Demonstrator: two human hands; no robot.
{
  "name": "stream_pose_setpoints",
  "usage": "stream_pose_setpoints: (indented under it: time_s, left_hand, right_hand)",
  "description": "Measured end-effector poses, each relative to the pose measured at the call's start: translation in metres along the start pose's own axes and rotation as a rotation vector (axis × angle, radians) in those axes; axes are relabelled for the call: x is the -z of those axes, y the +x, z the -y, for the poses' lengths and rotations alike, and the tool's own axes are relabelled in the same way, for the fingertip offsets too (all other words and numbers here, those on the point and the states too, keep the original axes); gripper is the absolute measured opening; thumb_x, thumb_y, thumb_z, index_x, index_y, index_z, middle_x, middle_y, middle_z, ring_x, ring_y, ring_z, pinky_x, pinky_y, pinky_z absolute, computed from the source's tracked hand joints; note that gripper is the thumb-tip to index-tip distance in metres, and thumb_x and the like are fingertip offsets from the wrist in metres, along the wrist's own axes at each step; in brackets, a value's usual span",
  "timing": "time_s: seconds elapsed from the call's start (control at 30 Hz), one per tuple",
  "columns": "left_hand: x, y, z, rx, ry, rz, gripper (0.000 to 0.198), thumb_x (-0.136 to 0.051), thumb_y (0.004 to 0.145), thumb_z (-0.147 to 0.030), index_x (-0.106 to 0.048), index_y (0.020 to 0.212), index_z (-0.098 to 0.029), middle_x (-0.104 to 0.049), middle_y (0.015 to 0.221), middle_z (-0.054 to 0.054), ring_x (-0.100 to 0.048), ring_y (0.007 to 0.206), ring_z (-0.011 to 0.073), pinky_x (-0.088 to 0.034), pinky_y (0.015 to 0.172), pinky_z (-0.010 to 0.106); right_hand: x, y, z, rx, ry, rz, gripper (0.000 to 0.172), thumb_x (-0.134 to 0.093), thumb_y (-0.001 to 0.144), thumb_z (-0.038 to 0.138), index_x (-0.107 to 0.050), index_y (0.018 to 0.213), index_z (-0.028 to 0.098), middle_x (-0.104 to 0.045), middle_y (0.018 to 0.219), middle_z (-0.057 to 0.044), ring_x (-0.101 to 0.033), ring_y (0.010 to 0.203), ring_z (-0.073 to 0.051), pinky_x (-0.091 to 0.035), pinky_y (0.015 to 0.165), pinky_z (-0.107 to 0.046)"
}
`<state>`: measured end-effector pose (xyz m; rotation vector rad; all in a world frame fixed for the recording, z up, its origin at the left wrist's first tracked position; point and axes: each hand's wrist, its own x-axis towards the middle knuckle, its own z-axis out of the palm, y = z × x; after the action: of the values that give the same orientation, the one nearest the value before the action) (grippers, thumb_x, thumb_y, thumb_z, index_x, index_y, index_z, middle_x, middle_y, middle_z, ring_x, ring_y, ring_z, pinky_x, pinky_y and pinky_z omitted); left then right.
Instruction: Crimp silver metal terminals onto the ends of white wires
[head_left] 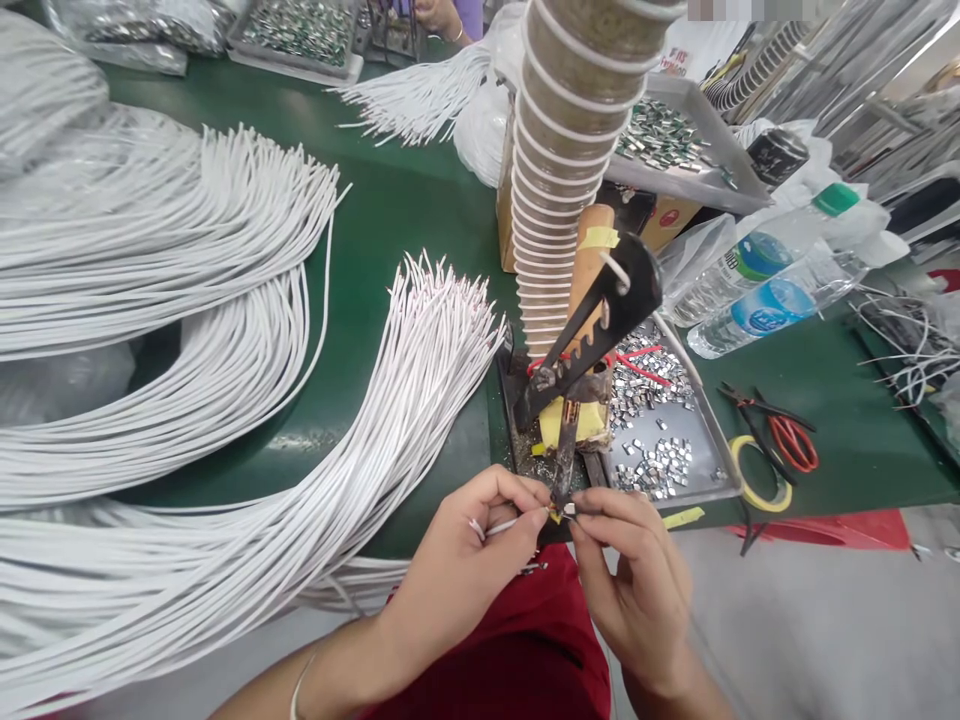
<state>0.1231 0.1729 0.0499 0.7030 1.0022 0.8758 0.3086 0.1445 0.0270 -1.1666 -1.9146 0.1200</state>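
Observation:
My left hand [480, 540] pinches a white cable [501, 526] close to its end, just under the tip of a soldering iron [568, 440]. The iron points down from a black notched stand [592, 330]. Opposite it, my right hand [637, 570] holds a small metal connector [570, 509] between thumb and fingertips. Cable end and connector meet, or nearly meet, at the iron's tip; the fingers hide the exact contact. To the right of the stand, a metal tray [701, 455] carries many loose small metal connectors [660, 465].
Thick bundles of white cables [360, 430] cover the left side of the green table [390, 210]. A ribbed extraction hose [570, 130] rises behind the stand. On the right lie water bottles [772, 305], red-handled pliers [791, 440] and a yellow tape roll [761, 490]. Another person's hand [439, 17] shows at the top.

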Motion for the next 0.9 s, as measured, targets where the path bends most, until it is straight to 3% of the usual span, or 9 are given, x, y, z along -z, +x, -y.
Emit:
stream_pose_setpoints:
  time_s: [0.37, 0.53, 0.67, 0.8, 0.9]
  left_hand:
    - [-0.004, -0.003, 0.003, -0.093, 0.078, -0.047, 0.013, -0.076, 0.082, -0.015, -0.066, 0.076, -0.019, -0.076, 0.095, 0.001, -0.072, 0.081, 0.0125, -0.057, 0.074, 0.019]
    - [-0.002, -0.006, 0.010, -0.137, 0.145, -0.019, 0.013, -0.073, 0.086, -0.015, -0.064, 0.077, -0.020, -0.077, 0.094, 0.002, -0.074, 0.082, 0.0135, -0.057, 0.075, 0.020]
    - [-0.001, -0.006, 0.017, -0.121, 0.182, 0.011, 0.013, -0.071, 0.089, -0.019, -0.064, 0.078, -0.020, -0.078, 0.095, 0.004, -0.074, 0.085, 0.0163, -0.058, 0.078, 0.023]
    - [-0.004, -0.008, 0.022, -0.122, 0.269, 0.066, 0.011, -0.068, 0.091, -0.021, -0.066, 0.080, -0.020, -0.078, 0.095, 0.005, -0.072, 0.085, 0.0194, -0.058, 0.076, 0.027]
    - [-0.006, -0.008, 0.028, -0.133, 0.357, 0.139, 0.012, -0.065, 0.085, -0.009, -0.065, 0.081, -0.021, -0.077, 0.091, 0.002, -0.069, 0.082, 0.0188, -0.054, 0.075, 0.026]
  right_hand:
    - [-0.003, -0.001, 0.001, 0.060, -0.037, 0.016, 0.027, -0.066, 0.094, 0.000, -0.065, 0.115, 0.018, -0.073, 0.107, -0.008, -0.073, 0.097, -0.018, -0.063, 0.082, -0.031]
    - [0.003, -0.001, -0.001, -0.037, 0.089, 0.031, 0.022, -0.060, 0.098, 0.003, -0.063, 0.110, 0.022, -0.063, 0.106, -0.005, -0.066, 0.095, -0.017, -0.060, 0.083, -0.032]
    - [0.012, -0.005, -0.004, -0.093, 0.116, 0.029, 0.018, -0.069, 0.098, 0.012, -0.066, 0.111, 0.024, -0.056, 0.105, -0.004, -0.059, 0.093, -0.019, -0.055, 0.081, -0.036]
    - [0.017, -0.003, 0.002, -0.101, 0.166, 0.154, 0.021, -0.066, 0.099, 0.009, -0.069, 0.113, 0.024, -0.056, 0.092, -0.001, -0.057, 0.082, -0.017, -0.054, 0.079, -0.034]
    - [0.017, 0.002, 0.009, -0.084, 0.229, 0.276, 0.020, -0.065, 0.100, 0.012, -0.070, 0.115, 0.024, -0.061, 0.092, -0.001, -0.060, 0.083, -0.017, -0.056, 0.076, -0.031]
